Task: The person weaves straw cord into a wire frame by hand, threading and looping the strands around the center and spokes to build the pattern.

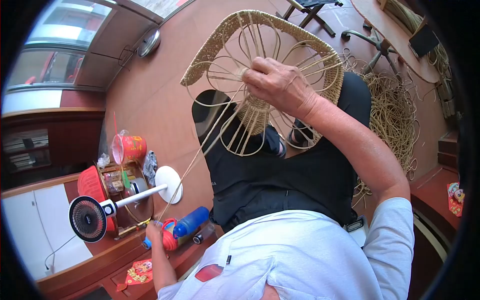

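A tan woven wicker piece (215, 46) rests over my knees, with a dense curved rim and long looped strands fanning out from a small woven middle. Over its centre, my right hand (274, 84) is closed, pinching the gathered strands. A long, thin wicker strand (200, 150) stretches from the piece down to the lower left. Its far end runs into my left hand (155, 231), held low beside me with the fingers closed round it. Those fingers are small and partly hidden in this view.
A white standing fan (88, 219), a blue bottle (191, 222) and a red patterned bucket (131, 147) are at left. To the right, a heap of loose strands (390, 110) lies on the floor by a chair base (382, 47). A folding stool (312, 10) stands ahead.
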